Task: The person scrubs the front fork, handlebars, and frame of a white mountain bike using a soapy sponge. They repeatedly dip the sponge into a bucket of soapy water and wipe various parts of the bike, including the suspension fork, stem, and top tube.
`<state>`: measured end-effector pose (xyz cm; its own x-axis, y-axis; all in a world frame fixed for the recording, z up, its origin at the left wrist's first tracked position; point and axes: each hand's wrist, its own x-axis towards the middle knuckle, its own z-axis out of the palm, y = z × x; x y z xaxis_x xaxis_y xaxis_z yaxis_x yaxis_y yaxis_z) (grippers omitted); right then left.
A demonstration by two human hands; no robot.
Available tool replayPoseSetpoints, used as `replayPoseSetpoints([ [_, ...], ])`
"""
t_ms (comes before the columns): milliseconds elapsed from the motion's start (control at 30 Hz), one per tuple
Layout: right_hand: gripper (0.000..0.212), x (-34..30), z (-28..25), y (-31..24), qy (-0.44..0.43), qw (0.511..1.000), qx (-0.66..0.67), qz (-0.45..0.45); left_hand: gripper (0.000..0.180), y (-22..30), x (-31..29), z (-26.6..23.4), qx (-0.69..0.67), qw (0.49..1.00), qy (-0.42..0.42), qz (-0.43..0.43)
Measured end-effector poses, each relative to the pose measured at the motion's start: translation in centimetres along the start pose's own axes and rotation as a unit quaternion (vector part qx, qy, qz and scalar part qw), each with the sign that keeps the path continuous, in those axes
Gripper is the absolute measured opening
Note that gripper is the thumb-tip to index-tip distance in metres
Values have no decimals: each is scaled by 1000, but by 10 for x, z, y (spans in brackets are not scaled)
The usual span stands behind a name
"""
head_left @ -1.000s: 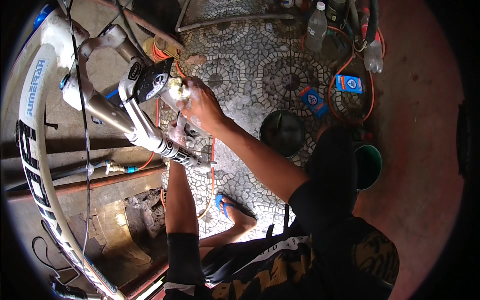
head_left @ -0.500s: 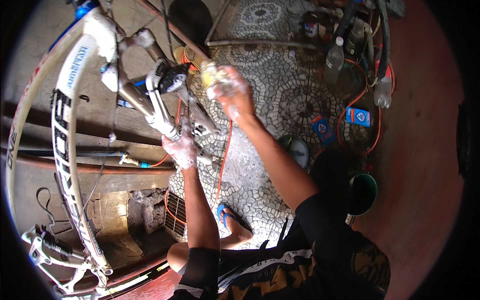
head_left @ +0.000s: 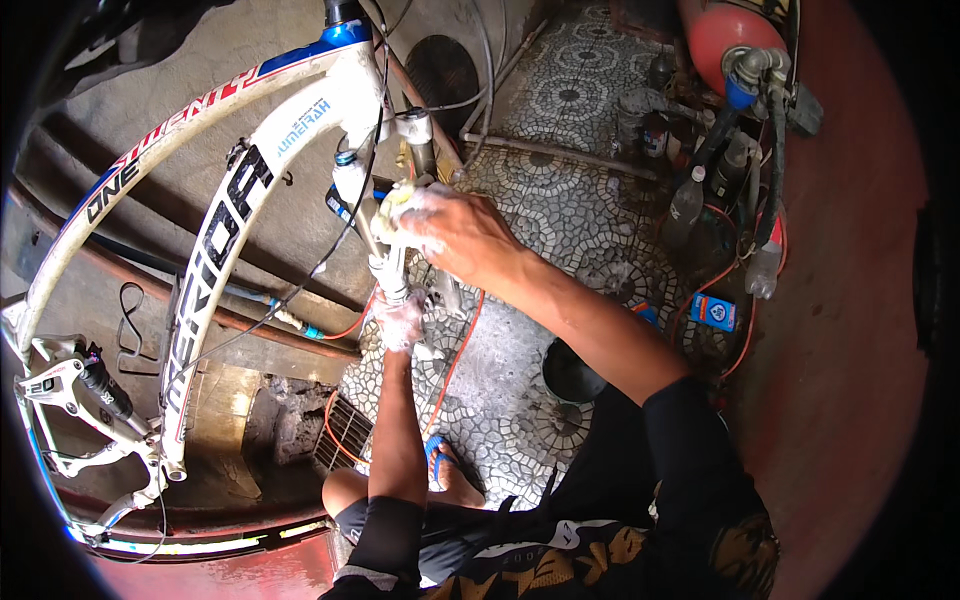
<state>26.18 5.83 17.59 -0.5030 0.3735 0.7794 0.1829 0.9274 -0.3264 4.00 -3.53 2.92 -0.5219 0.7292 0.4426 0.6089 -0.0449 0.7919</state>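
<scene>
The left hand point(head_left: 400, 322) is set at the lower end of the fork point(head_left: 352, 186), presumably to steady it; foam obscures finger closure, so cannot tell. Just ahead, the right hand point(head_left: 462, 235) grips a foamy sponge point(head_left: 396, 207) beside the fork. Left of both hands' fingers: the white frame point(head_left: 222, 235).

uneven light | bike frame point(head_left: 355, 95) partly washed-out | floor point(head_left: 508, 345) patchily bright | edges curved, corners black

the head view (a wide fisheye, dark at its rim) looks down from close above the arms point(head_left: 590, 322), taking in frame point(head_left: 228, 225) and floor point(head_left: 510, 350).
</scene>
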Motion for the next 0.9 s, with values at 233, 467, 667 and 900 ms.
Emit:
replayPoseSetpoints([
  [233, 17, 5, 31, -13, 8, 993, -59, -105, 18, -21, 28, -10, 6, 997, -77, -21],
  [467, 22, 39, 33, -35, -53, 997, -57, 6, 27, -28, 40, -11, -47, 995, -75, 40],
  [667, 31, 73, 43, -41, -26, 965, -229, 129, 28, -7, 36, -25, -31, 979, -151, -135],
  [900, 31, 34, 31, -19, 146, 985, 41, 80, 13, -37, 56, -23, -11, 993, -111, -33],
])
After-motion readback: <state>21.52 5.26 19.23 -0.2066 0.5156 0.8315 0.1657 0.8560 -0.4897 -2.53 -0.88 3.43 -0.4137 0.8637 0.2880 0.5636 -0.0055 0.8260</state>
